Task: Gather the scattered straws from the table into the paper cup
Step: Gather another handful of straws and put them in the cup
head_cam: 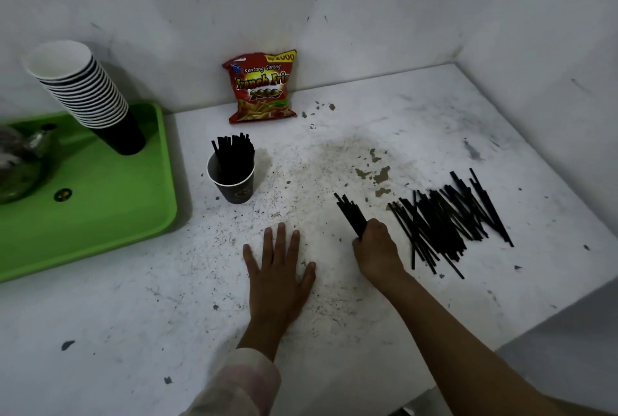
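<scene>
Black thin plastic straws (351, 216) are bunching in the right hand's (377, 248) closed grip near the surface's (334, 332) right edge, needing evened ends before entering the dark paper cup (235, 186), while the left hand (279, 268) is lying flat, open.

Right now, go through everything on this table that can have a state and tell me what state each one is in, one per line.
Paper cup: upright, partly filled with straws.
Loose straws: lying scattered on the table.
Straw bundle: gripped in the right hand.
Right hand: closed on the bundle.
Left hand: flat, open, empty.
Cup stack: nested, leaning, on the green tray.
Snack bag: leaning against the wall; whether sealed, cannot tell.
</scene>
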